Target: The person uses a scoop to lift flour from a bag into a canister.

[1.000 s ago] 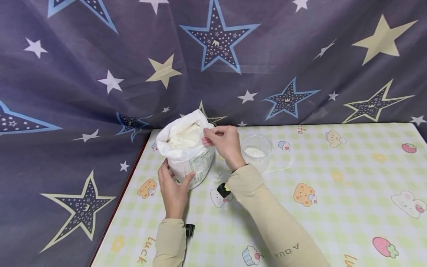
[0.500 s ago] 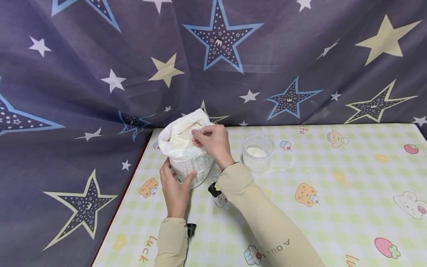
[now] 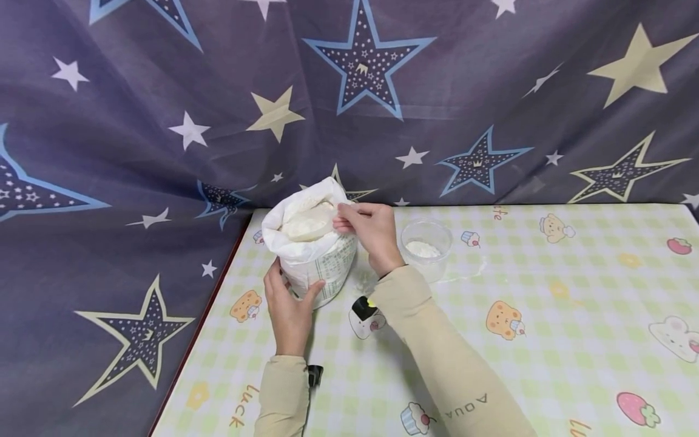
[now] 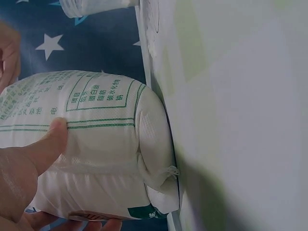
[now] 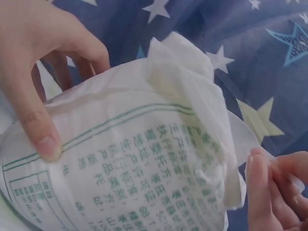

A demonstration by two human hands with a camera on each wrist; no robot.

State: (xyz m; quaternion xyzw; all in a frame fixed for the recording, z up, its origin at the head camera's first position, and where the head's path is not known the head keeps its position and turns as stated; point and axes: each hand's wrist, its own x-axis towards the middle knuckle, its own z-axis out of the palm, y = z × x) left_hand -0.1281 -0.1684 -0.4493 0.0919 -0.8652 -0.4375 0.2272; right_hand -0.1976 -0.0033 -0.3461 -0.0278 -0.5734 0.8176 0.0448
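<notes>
The bag point(image 5: 139, 149) hides part of the white scoop point(image 5: 241, 138); the left wrist view's top edge crops the tub point(image 4: 98, 6).

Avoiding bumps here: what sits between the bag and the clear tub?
In the head view, the right hand appears between the bag and clear tub.

A dark purple-blue fabric hanging point(image 3: 349, 145) fills the background, creased and rippled; its printed stars are solid white, solid pale yellow, or dotted with blue or yellow outlines; before it stands a table in a green-and-white checked covering point(image 3: 579, 267) with cartoon animals, cupcakes and strawberries; a thin dark-red edge point(image 3: 199, 328) runs down its left side.
</notes>
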